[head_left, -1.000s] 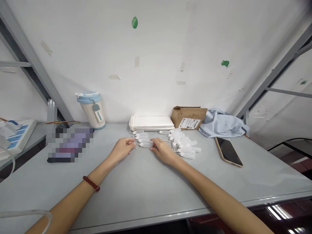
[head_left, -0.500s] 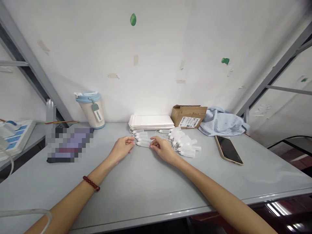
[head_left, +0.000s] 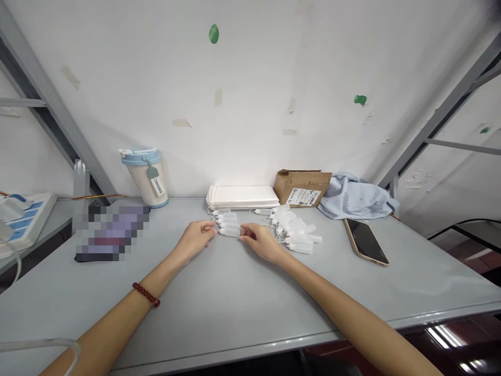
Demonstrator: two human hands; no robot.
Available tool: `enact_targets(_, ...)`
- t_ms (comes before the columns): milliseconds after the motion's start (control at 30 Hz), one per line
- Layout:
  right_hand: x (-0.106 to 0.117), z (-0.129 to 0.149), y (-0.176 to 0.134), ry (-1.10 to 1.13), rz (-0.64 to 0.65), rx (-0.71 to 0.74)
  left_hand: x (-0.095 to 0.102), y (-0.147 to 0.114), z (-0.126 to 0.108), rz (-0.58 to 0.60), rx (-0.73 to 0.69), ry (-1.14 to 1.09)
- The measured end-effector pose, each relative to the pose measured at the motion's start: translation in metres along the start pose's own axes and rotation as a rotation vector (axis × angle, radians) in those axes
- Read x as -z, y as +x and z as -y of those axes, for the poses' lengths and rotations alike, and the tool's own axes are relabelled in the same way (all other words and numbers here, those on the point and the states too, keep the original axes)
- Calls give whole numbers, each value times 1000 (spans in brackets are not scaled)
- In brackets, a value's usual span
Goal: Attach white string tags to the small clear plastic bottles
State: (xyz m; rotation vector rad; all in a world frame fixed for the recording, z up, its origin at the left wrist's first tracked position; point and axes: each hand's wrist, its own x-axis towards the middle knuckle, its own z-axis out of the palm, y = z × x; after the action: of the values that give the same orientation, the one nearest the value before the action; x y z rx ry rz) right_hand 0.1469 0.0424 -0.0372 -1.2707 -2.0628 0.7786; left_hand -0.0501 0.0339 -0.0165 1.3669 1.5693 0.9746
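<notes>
A short row of small translucent white plastic bottles (head_left: 229, 226) with narrow, thread-like tips lies on the grey table between my hands. My left hand (head_left: 197, 237) has its fingers pinched on the tip end of the nearest bottles. At the opposite, blunt ends, my right hand (head_left: 261, 241) closes its thumb and fingers on the same bottles. Just beyond my right hand is a loose pile of similar bottles (head_left: 291, 227), lying at mixed angles. Fingers hide parts of the gripped ends.
Behind the row lies a stack of flat white trays or boxes (head_left: 243, 196), beside a cardboard box (head_left: 303, 188) and a pale blue cloth (head_left: 358, 196). A phone (head_left: 367, 241) lies at right. A cream tumbler (head_left: 146, 180) and a pixelated item (head_left: 113, 232) are at left.
The fingers of my right hand have drawn closer together and slightly left against the bottle ends. My left hand stays almost where it was.
</notes>
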Motion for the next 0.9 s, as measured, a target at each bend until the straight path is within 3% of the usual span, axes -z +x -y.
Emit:
enact_targets(200, 3, -5, 1, 81, 34, -14, 0, 3, 6, 3, -10, 4)
enact_targets(500, 12, -1, -1, -20, 62, 71, -1, 2, 6, -36, -1, -32)
enact_targets(633, 37, -8, 4, -276, -115, 214, -2, 2, 5, -66, -19, -77)
enact_targets(733, 54, -14, 6, -572, -232, 219, -3, 3, 7, -74, -39, -77)
enact_targets(900, 50, -21, 5, -990, -125, 165, -5, 3, 10, -76, -52, -49)
